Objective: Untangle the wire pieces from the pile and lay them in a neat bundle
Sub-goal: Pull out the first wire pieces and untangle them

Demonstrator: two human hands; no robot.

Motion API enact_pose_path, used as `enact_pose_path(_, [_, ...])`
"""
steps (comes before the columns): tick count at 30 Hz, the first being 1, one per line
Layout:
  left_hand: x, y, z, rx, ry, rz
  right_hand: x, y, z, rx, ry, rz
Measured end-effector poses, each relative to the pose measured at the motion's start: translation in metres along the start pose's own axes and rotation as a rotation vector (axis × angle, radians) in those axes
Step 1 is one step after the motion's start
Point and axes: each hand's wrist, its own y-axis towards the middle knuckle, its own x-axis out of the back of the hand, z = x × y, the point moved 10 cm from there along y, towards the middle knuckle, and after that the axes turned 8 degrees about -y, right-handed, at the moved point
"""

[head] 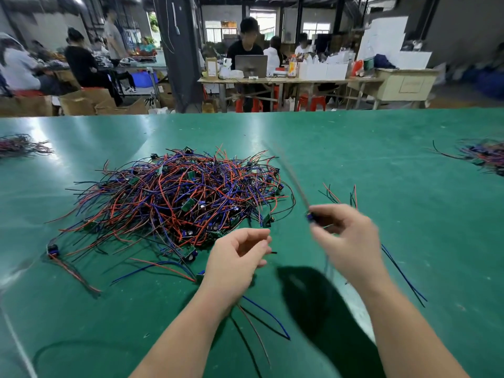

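Here, right hand (pixel 346 241) pinches a wire piece (pixel 294 177); left hand (pixel 234 260) curled, perhaps empty.

The right hand (pixel 346 238) pinches a wire piece (pixel 310 216) by its small blue part, and the blurred leads run up from the grip. Left of the grip, the left hand (pixel 234 259) curls, perhaps round thin wires (pixel 261 315) trailing under its wrist. The pile (pixel 177 197) lies farther left.

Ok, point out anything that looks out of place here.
The tangled pile of red, blue and black wires sprawls on the green mat, and stray wire pieces lie scattered around it, not bundled.
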Motion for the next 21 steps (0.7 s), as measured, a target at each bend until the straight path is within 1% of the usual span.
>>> enact_pose_path(2, [0.003,-0.002,-0.025,-0.271,0.448,-0.013,0.042,0.011,-0.022,-0.081,-0.123,-0.221])
enact_pose_path(3, [0.000,-0.004,-0.030,-0.376,0.636,0.004,0.062,0.014,-0.035,-0.139,-0.204,-0.299])
enact_pose_path(4, [-0.005,-0.004,-0.026,-0.415,0.785,0.039,0.077,0.016,-0.049,-0.198,-0.302,-0.342])
enact_pose_path(6, [-0.009,-0.001,-0.005,-0.336,0.991,0.093,0.093,0.016,-0.076,-0.326,-0.475,-0.322])
enact_pose_path(8, [-0.010,0.001,0.012,-0.248,1.119,0.117,0.093,0.013,-0.099,-0.449,-0.554,-0.239])
enact_pose_path(11, [-0.011,0.005,0.021,-0.212,1.185,0.118,0.078,0.008,-0.114,-0.559,-0.636,-0.093])
enact_pose_path(13, [-0.009,0.007,0.023,-0.190,1.189,0.115,0.068,0.010,-0.106,-0.550,-0.712,-0.052])
enact_pose_path(15, [-0.008,0.007,0.018,-0.214,1.224,0.096,0.061,0.013,-0.087,-0.461,-0.730,-0.085])
enact_pose_path(17, [-0.010,0.008,0.011,-0.274,1.254,0.083,0.047,0.013,-0.059,-0.297,-0.623,-0.117])
enact_pose_path(18, [-0.011,0.009,0.010,-0.296,1.233,0.086,0.036,0.011,-0.046,-0.223,-0.549,-0.090])
enact_pose_path(19, [-0.011,0.012,0.010,-0.300,1.189,0.093,0.021,0.008,-0.035,-0.165,-0.492,-0.026])
enact_pose_path(21, [-0.008,0.016,0.010,-0.268,1.093,0.091,-0.013,-0.002,-0.019,-0.084,-0.432,0.147])
